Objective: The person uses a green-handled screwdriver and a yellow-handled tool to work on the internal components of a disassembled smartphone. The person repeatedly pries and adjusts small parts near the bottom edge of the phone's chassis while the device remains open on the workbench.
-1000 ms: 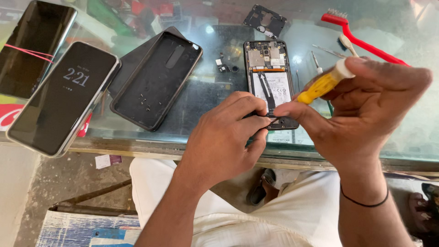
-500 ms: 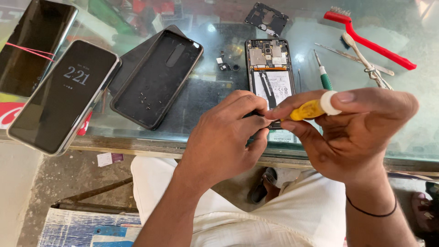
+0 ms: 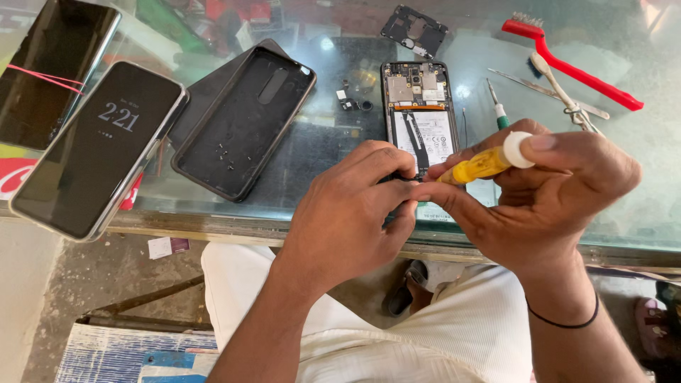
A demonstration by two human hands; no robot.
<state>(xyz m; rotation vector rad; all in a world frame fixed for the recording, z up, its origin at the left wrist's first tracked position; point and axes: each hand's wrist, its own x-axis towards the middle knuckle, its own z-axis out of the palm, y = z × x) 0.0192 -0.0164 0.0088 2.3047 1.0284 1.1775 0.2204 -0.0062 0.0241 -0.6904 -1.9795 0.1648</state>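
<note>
At the near edge of the glass counter (image 3: 298,152), an opened phone (image 3: 420,113) with its back removed was laid flat, its long axis running straight away from the person, the circuit board at the far end and the near end hidden under the hands. The left hand (image 3: 351,216) was closed in a pinch at that near end, thumb and forefinger pressed together on the phone's edge or on some small part there; which of the two could not be made out. The right hand (image 3: 543,195) was wrapped around a yellow-handled screwdriver (image 3: 486,162), the white cap braced against the fingers and the shaft aimed leftward and slightly down toward the left hand's fingertips. The tip itself was covered, so contact with the phone could not be confirmed. Both hands were met over the same spot, just beyond the counter's edge; the phone body lay directly ahead of them, and neither hand was clearly the nearer.

To the left, a black phone case (image 3: 245,131) was set open side up, with tiny specks, possibly screws, inside it. Further left, a phone with a lit screen (image 3: 99,145) was lying beside a dark phone (image 3: 53,71). Beyond the opened phone, a detached black cover piece (image 3: 415,30) was seen; to the right, a red brush (image 3: 567,60), tweezers (image 3: 560,89) and a green-handled screwdriver (image 3: 498,113) were left.
</note>
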